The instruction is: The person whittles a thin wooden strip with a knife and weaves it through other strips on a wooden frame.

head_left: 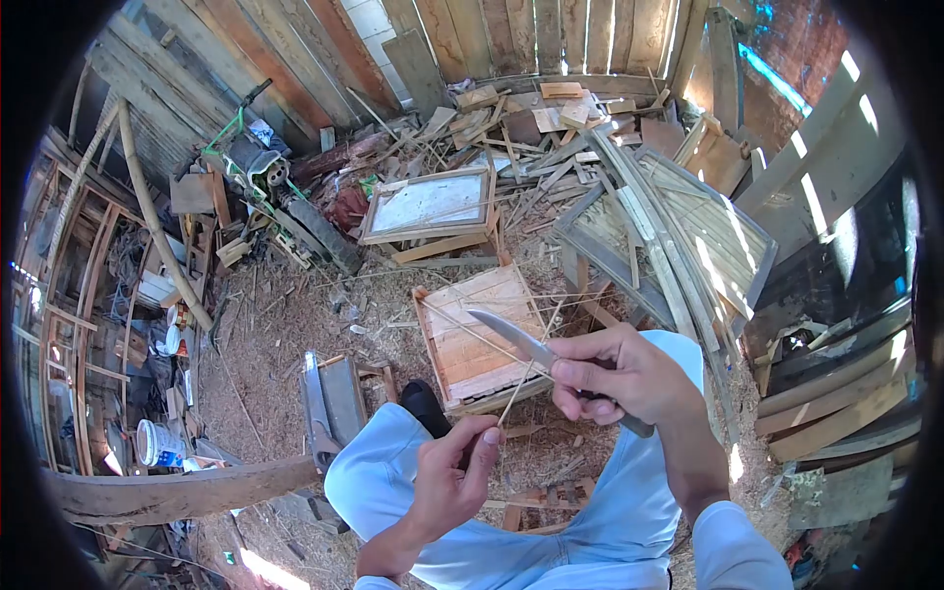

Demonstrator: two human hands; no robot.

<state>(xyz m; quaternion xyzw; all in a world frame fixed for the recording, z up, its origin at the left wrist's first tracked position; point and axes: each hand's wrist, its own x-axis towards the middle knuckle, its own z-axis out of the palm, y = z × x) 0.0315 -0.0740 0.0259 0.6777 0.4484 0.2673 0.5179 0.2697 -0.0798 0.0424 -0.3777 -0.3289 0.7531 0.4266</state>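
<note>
My right hand point(629, 379) is wrapped round the dark handle of a knife point(513, 337), whose blade points up and to the left. Between the thumb and fingers of my left hand point(454, 477) is pinched the lower end of a thin wooden stick point(514, 393). The stick slants up to the right and passes close to the blade; I cannot tell whether they touch. Below both hands, beyond my knees, a slatted wooden box point(457, 366) lies on the floor with more thin sticks across its top.
A handsaw point(317, 405) rests by a small grey-topped box point(346, 395) at my left knee. A wooden beam point(187, 492) runs in from the left, near a white bucket point(157, 444). Scrap wood point(511, 133) is heaped at the back, beside a framed panel point(428, 204). Long boards point(654, 231) lean at right.
</note>
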